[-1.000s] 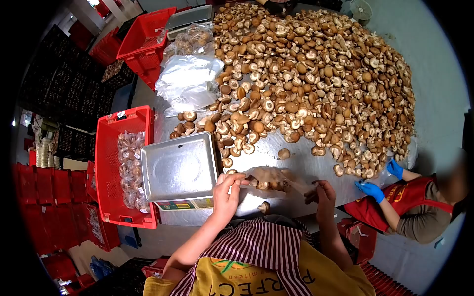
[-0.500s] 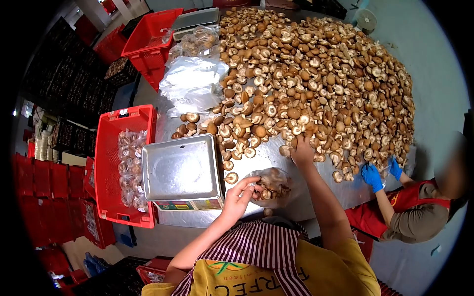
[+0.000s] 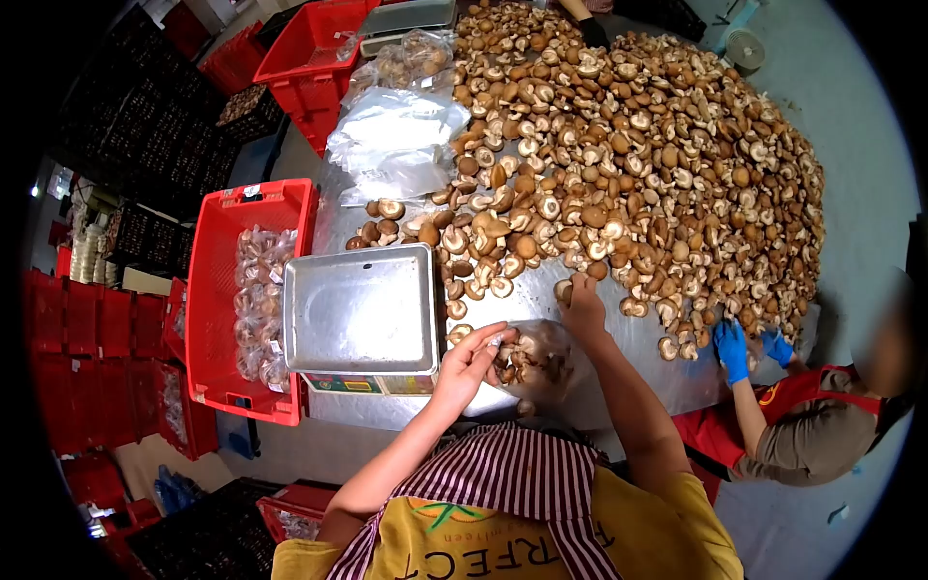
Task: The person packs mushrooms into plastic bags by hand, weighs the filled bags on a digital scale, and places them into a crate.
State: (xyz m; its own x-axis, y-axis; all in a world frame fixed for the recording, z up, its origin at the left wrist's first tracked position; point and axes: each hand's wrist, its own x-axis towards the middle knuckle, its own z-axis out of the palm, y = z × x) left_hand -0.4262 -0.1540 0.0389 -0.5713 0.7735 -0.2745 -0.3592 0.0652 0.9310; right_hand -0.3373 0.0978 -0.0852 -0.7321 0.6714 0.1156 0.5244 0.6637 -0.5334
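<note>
My left hand [image 3: 469, 365] pinches the rim of a clear plastic bag [image 3: 543, 362] that holds several mushrooms and rests near the table's front edge. To the right of the bag, my right hand [image 3: 583, 307] has its fingers closed at the near edge of the large mushroom pile [image 3: 648, 155]. A mushroom [image 3: 564, 290] shows at its fingertips. A metal scale tray [image 3: 361, 311] stands just left of my left hand.
Left of the scale is a red crate [image 3: 215, 309] with bagged mushrooms. Empty plastic bags [image 3: 396, 135] lie behind the scale. A co-worker's blue-gloved hands [image 3: 732, 350] touch the pile at the right. Another crate [image 3: 307, 63] stands at the back left.
My right hand has drawn back slightly from the pile, with a mushroom at its fingertips. The view has shifted a little. A dark-gloved hand now shows at the pile's far edge.
</note>
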